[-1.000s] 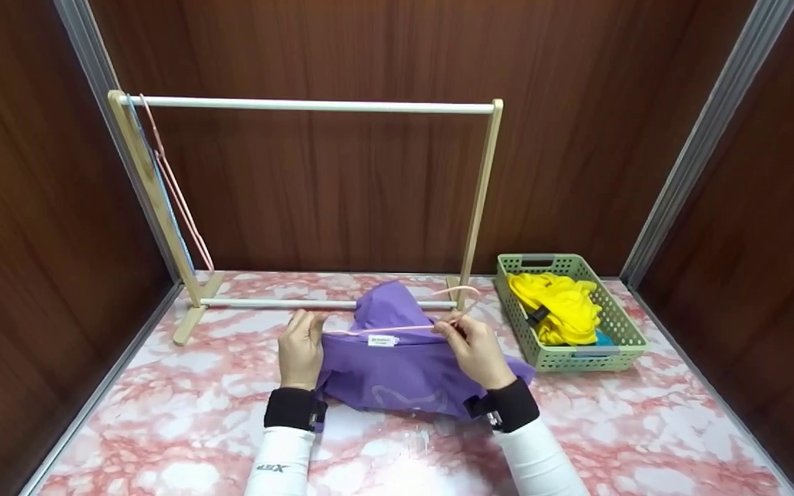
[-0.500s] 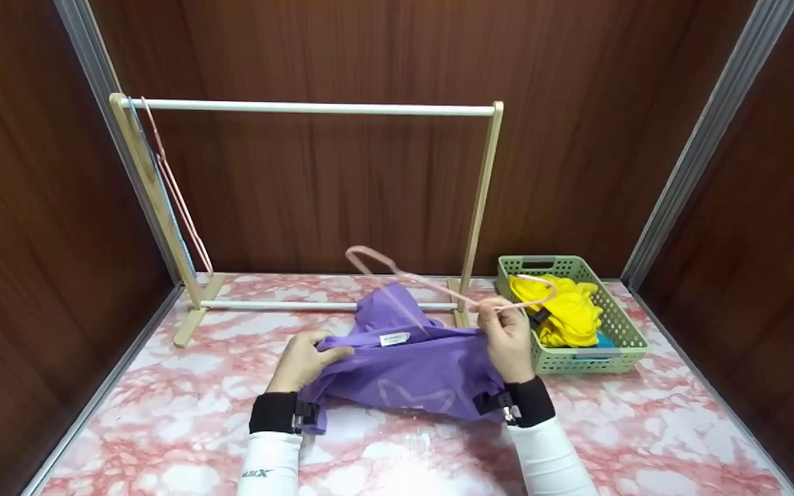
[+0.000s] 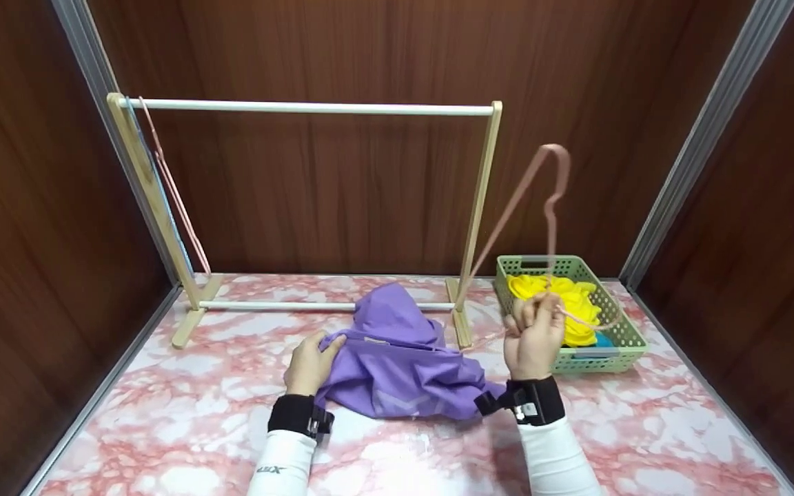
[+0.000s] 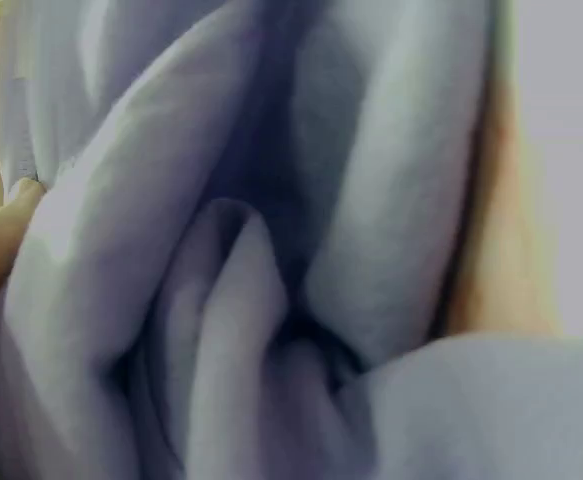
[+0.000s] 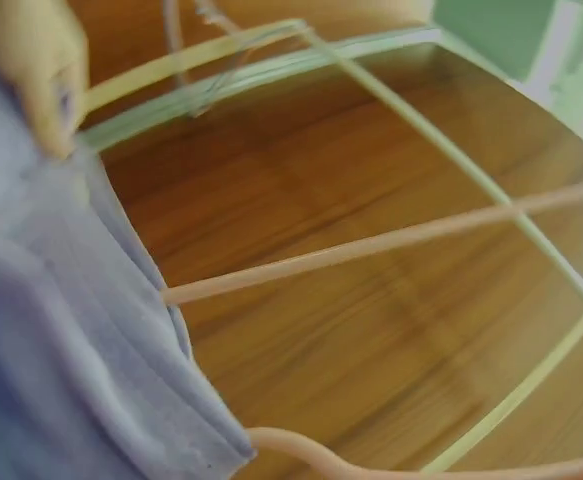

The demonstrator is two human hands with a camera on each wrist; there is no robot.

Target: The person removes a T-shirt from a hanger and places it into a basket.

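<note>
A purple shirt [image 3: 397, 379] lies crumpled on the table, its neck opening towards the rack and a pale print on its front. My left hand [image 3: 306, 368] pinches the left edge of that opening; in the left wrist view, folds of the shirt [image 4: 81, 290] fill most of the picture. My right hand [image 3: 535, 344] holds a pink hanger [image 3: 552, 234] near its hook, to the right of the shirt. One hanger end points up, slightly blurred. In the right wrist view the hanger [image 5: 341, 256] reaches down to the shirt's edge, where its lower part is hidden.
A wooden rack with a white bar [image 3: 314, 106] stands behind the shirt. Pink and blue hangers [image 3: 178, 196] hang at its left end. On the right, a green basket [image 3: 621, 334] holds yellow cloth [image 3: 576, 303] and something blue. Wood-grain walls enclose the table.
My right hand has moved right and turned the hanger from nearly flat to upright. My left hand took hold of the neck edge and stays there. The shirt's right side has sunk down.
</note>
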